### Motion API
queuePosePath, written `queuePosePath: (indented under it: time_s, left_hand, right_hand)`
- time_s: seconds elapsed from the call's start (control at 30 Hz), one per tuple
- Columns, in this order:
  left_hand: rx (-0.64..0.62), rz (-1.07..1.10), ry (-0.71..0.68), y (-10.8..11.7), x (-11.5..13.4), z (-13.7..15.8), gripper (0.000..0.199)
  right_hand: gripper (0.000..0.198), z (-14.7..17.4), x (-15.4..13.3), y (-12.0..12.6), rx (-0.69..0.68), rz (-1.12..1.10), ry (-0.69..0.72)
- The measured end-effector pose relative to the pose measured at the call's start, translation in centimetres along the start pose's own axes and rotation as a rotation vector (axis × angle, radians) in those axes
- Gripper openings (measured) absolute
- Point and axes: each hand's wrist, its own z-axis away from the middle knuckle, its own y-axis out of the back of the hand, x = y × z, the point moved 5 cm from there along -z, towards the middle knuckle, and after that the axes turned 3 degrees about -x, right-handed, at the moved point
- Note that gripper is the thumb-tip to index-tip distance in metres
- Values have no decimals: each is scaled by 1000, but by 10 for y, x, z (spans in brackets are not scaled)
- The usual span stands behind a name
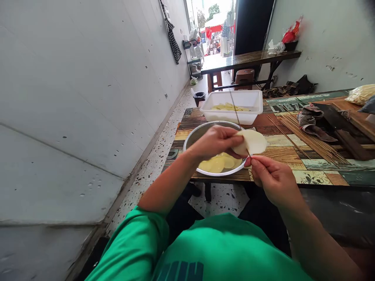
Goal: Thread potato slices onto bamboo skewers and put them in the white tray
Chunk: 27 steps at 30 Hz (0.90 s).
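My left hand [215, 140] pinches a thin, round, pale potato slice [255, 141] above the metal bowl. A slim skewer [235, 109] runs up past the slice and appears to pass through it. Its lower end is gripped between the fingers of my right hand [274, 177], just right of the bowl. Under my left hand, the bowl [191, 136] holds several more yellowish slices [217, 164] that look wet. My left fingers hide part of the slice and the skewer's middle.
Behind the bowl stands a white plastic tub [231, 116] with yellow slices inside. Loose skewers [304, 134] lie to the right on the patterned table [277, 156], beside a crumpled grey cloth item [310, 119]. A white wall [88, 89] runs along the left.
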Motion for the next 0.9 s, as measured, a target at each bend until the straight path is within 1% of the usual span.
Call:
queuePosePath:
  time_s: [0.03,0.1,0.17,0.23,0.3,0.33,0.4,0.43,0.47,0.53,0.6,0.67,0.7,0.73,0.8,0.87,0.9]
  left_hand:
    - [-43,-5,12,-6,-1,1,24]
    - [-89,-29,8,-11,-4,1,26]
    - [-89,-102,5,-4,-7,-3,25]
    - [-25,-246,6,16,-13,-11,21]
    - [165,-472,-22,46,-19,-20,20]
    - [203,-629,14,59,-26,-25,24]
    - [202,-926,167,77,-46,-34,40]
    - [164,-1059,260,82,-58,-36,47]
    - [112,-1155,319,85,-68,-38,51]
    - [57,-1285,376,88,-81,-41,50]
    - [54,-1345,358,88,-85,-43,43]
    - [78,-1312,287,88,-81,-45,29]
    - [96,-1243,243,88,-78,-46,22]
    - [125,-1132,202,89,-74,-46,16]
    - [204,-815,158,90,-69,-45,10]
    - [264,-478,163,90,-69,-41,14]
    - [279,-349,171,88,-69,-39,17]
  right_hand:
    - [26,-2,1,0,-7,-31,2]
    - [26,-6,1,3,14,-70,-4]
    - [26,-9,1,8,35,-85,-16]
    - [24,-10,1,15,64,-136,-32]
    - [23,-11,3,20,98,-221,-56]
    - [24,-11,4,21,110,-259,-73]
    - [27,-10,10,22,103,-321,-123]
    - [29,-9,13,20,89,-347,-149]
    - [30,-8,17,19,74,-371,-174]
    - [34,-5,25,16,45,-410,-219]
    - [36,-2,33,12,6,-422,-257]
    - [37,1,39,9,-34,-407,-291]
    - [38,3,42,8,-49,-389,-303]
    - [39,5,45,8,-58,-360,-308]
    - [41,9,49,10,-58,-261,-299]
    - [41,14,53,14,-45,-129,-273]
    - [42,17,55,16,-39,-68,-261]
